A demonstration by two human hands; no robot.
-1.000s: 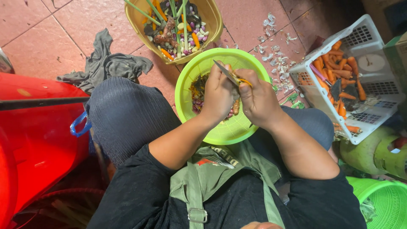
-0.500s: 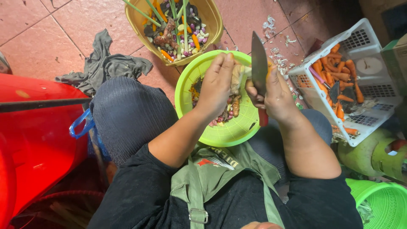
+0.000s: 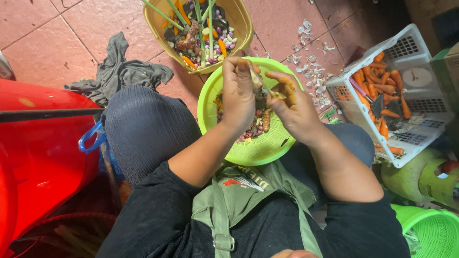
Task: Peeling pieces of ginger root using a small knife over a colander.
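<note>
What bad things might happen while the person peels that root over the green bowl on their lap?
The small knife in the right hand works close to the left hand gripping the pale root, so fingers might get nicked. The round lime-green plastic strainer bowl rests on the knees, not the floor, and might tip.

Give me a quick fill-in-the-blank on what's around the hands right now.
1. Both hands, left hand and right hand, work over a ____ colander.
2. The white basket holds ____.
3. A grey ____ lies on the tiled floor.
4. The yellow bowl sits ____ the colander, toward the top of the view.

Missing words: green; carrots; cloth; beyond
</note>
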